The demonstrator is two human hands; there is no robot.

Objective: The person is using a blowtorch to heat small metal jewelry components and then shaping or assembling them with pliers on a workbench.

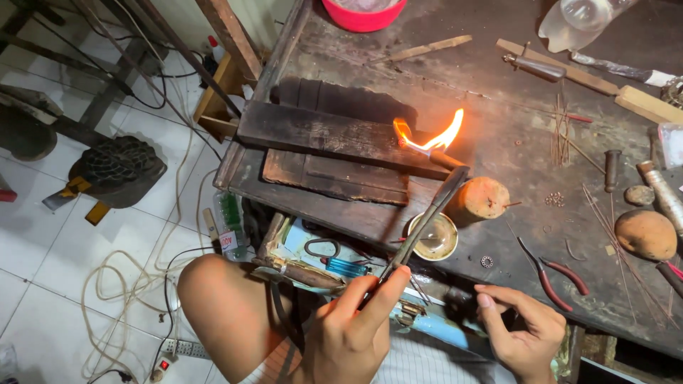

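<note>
My left hand (352, 331) grips the lower end of a dark metal torch (427, 220) that slants up and to the right over the bench. Its tip burns with an orange flame (435, 137) against the edge of a charred wooden board (320, 134). My right hand (525, 328) rests at the front edge of the dark workbench (498, 85), its fingers loosely bent and nothing visible in them. Red-handled pliers (556, 279) lie just above that hand. A small round bowl (436, 239) and a short wooden cylinder (481, 199) stand beside the torch shaft.
A brown rounded stone (646, 235), thin wire rods (562, 131), small rings (555, 200), wooden sticks (597, 84), a clear bottle (576, 21) and a pink bowl (363, 13) lie on the bench. My bare knee (220, 306) is at the lower left. Cables and a power strip (179, 348) cover the tiled floor.
</note>
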